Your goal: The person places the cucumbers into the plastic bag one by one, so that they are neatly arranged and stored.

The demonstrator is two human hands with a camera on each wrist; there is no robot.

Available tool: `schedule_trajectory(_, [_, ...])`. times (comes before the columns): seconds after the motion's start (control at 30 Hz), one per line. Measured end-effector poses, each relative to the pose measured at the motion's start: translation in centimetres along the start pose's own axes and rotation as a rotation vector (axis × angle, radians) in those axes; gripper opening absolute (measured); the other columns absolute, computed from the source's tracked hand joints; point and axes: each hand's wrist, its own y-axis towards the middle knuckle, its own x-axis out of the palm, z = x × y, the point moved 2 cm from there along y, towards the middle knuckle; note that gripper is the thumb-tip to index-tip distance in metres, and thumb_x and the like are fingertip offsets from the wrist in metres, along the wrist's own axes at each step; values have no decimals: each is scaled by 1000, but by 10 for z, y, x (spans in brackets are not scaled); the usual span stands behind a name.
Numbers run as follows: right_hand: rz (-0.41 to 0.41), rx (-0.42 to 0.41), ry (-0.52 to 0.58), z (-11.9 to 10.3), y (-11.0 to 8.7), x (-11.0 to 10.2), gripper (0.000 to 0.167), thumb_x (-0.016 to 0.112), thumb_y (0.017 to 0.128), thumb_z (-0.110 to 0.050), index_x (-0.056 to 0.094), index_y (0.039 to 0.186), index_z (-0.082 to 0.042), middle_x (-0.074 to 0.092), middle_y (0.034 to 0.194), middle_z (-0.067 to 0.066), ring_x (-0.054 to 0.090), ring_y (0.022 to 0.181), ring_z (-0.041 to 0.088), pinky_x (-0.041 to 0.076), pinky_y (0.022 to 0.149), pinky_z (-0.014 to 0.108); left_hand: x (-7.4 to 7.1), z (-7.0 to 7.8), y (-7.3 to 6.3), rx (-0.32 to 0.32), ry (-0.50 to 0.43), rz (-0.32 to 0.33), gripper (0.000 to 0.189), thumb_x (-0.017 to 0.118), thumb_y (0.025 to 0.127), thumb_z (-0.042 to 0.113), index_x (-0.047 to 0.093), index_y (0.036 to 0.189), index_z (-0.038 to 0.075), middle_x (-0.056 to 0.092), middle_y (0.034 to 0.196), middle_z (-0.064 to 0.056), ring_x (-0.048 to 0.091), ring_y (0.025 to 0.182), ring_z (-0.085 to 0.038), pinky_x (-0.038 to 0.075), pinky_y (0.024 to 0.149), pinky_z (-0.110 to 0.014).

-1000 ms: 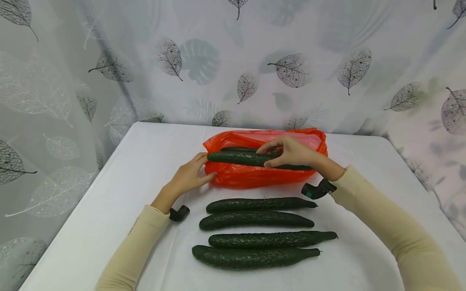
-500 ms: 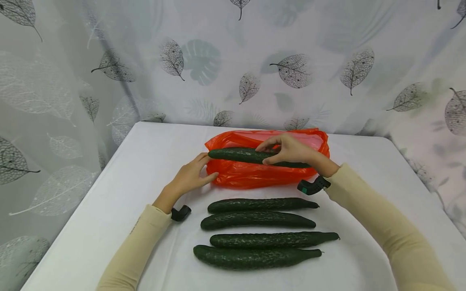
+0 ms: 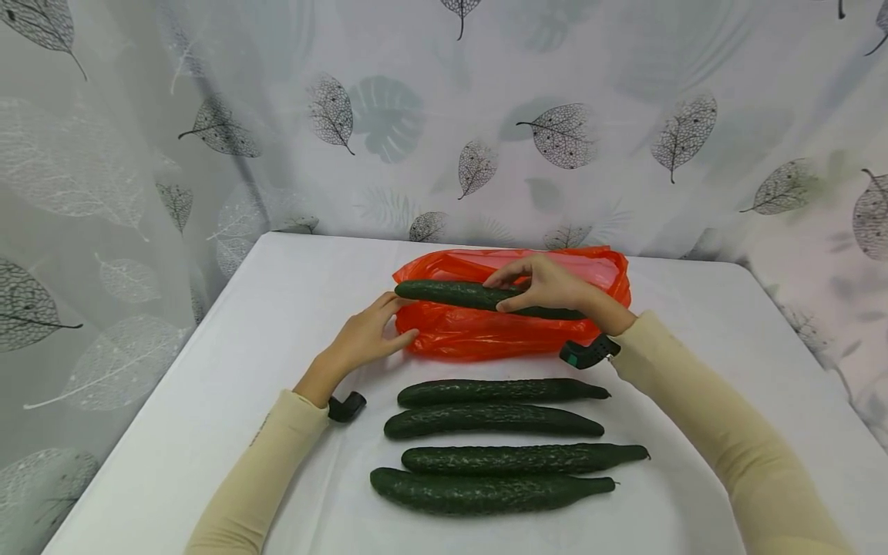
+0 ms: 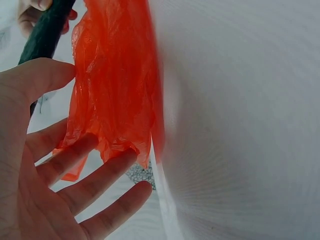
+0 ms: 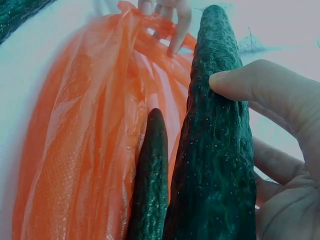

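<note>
My right hand (image 3: 551, 287) grips a dark green cucumber (image 3: 444, 291) with thumb and fingers and holds it lengthwise over the red plastic bag (image 3: 486, 339). In the right wrist view another cucumber (image 5: 152, 175) lies inside the bag; the head view hides it behind the held one. At the bag's left end is my left hand (image 3: 362, 335). Its fingers (image 4: 80, 155) are spread and extended against the thin red plastic in the left wrist view, with the thumb apart from them.
Several cucumbers lie crosswise in front of the bag on the white table (image 3: 277, 308), including a far one (image 3: 499, 391) and a near one (image 3: 486, 493). A leaf-patterned curtain (image 3: 444, 116) hangs behind and beside the table.
My right hand has raised the cucumber slightly out of the bag's opening and shifted a little left. The cucumber behind it has gone from sight in the head view. My left hand stays in place.
</note>
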Motion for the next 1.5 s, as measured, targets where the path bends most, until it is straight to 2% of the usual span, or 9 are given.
schedule_trajectory(0.27, [-10, -40, -19, 15, 5, 2, 37, 82, 79, -16, 73, 114, -8, 70, 112, 6, 60, 101, 21, 50, 89, 43, 0, 1, 0, -4, -10, -1, 62, 66, 90, 38, 49, 142, 10, 47, 143, -9, 54, 125, -31, 49, 95, -54])
schedule_trajectory(0.6, [8, 5, -57, 31, 5, 1, 36, 82, 79, -17, 73, 113, -9, 70, 112, 6, 61, 100, 22, 50, 91, 46, -1, 2, 0, 16, -12, 3, 57, 66, 90, 38, 52, 139, 11, 47, 142, -9, 55, 122, -30, 51, 92, -52])
schedule_trajectory(0.8, [-12, 14, -80, 36, 8, 2, 36, 82, 79, -15, 73, 113, -7, 70, 111, 8, 62, 97, 24, 50, 88, 47, 0, 2, -1, 25, -3, 7, 56, 67, 91, 38, 52, 139, 14, 47, 143, -9, 57, 120, -31, 52, 90, -53])
schedule_trajectory(1.1, [-29, 48, -107, 43, 11, 2, 33, 82, 78, -11, 73, 109, -6, 71, 106, 7, 63, 94, 22, 54, 86, 42, -1, 2, 0, 30, -7, 3, 56, 66, 91, 37, 52, 139, 13, 46, 143, -10, 55, 122, -31, 51, 92, -53])
schedule_trajectory(1.5, [-36, -42, -153, 45, 17, 7, 33, 81, 76, -4, 72, 107, 1, 71, 101, 12, 64, 90, 25, 54, 82, 45, 0, 1, 0, 15, -3, 1, 56, 66, 91, 37, 52, 140, 15, 45, 145, -10, 52, 126, -32, 49, 94, -54])
